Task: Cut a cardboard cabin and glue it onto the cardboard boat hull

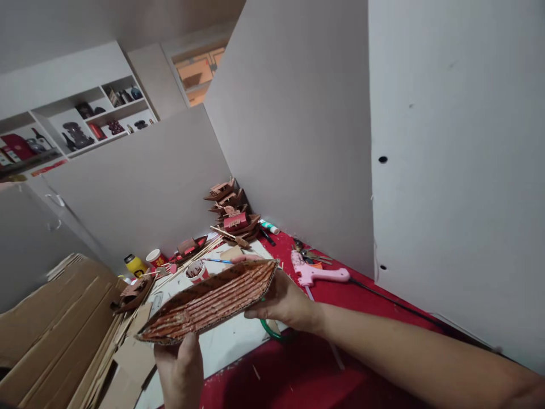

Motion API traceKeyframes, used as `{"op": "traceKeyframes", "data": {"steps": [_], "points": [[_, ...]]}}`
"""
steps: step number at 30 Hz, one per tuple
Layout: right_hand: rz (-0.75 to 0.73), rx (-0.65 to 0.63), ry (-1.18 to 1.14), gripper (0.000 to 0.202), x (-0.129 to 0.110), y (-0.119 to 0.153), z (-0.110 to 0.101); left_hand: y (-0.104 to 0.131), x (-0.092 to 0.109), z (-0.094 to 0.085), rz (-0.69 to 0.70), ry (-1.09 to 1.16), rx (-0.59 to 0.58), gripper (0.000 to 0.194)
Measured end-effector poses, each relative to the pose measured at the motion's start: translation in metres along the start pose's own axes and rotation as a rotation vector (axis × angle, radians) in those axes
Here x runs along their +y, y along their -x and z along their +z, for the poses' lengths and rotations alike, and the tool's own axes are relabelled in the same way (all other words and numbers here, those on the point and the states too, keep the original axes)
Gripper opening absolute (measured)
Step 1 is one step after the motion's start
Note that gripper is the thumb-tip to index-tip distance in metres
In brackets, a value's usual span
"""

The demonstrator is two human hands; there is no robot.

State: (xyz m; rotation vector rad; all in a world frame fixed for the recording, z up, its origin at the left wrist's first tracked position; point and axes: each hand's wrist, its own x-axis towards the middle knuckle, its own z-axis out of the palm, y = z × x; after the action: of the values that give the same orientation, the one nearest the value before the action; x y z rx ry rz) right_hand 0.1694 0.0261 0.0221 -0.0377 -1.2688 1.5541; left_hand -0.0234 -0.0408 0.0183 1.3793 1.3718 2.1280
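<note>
Two bare hands, one boat hull [213,301] pinched between them, raised over the bench [357,335]. Hull brown, open side tilted toward the head camera; ridged strips run lengthwise inside, corrugated edge along the rim. Pointed left end sits lower than the right.

Left hand [181,363]: grip closed on the hull near its left end, thumb against the near edge, fingers mostly hidden underneath. Right hand [292,301]: grip closed around the right end, thumb at the near lower side, some fingers showing beyond the far rim.

Below the hull, a white sheet [225,346] on the red bench surface; green ring [272,334] under the right hand, partly hidden. Pink glue gun [315,274] right of the hull, lying on the red. Behind the hull: paper cup [198,272], brush with blue handle [218,261] near it.

Further back, several model boats [232,213] piled by the grey panels [298,113]. Left: another small boat [134,292], yellow container [135,265], red cup [156,258]. Flattened cardboard [63,335] fills the lower left.
</note>
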Motion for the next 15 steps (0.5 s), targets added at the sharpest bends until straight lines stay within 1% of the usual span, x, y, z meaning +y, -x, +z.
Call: {"op": "traceKeyframes", "data": {"steps": [4, 9, 13, 15], "points": [[0.034, -0.027, 0.022, 0.075, -0.003, 0.001, 0.0, 0.002, 0.001, -0.006, -0.001, -0.062, 0.034, 0.04], [0.0, 0.0, 0.053, 0.072, -0.003, 0.002, 0.0, 0.004, 0.001, -0.009, 0.0, -0.091, 0.041, 0.045], [-0.017, 0.012, 0.057, 0.068, 0.003, -0.002, -0.006, 0.0, -0.003, -0.001, -0.06, -0.031, 0.001, 0.045], [-0.012, 0.024, 0.068, 0.069, 0.007, -0.007, -0.01, -0.005, -0.002, 0.005, -0.113, 0.02, -0.052, 0.046]]}}
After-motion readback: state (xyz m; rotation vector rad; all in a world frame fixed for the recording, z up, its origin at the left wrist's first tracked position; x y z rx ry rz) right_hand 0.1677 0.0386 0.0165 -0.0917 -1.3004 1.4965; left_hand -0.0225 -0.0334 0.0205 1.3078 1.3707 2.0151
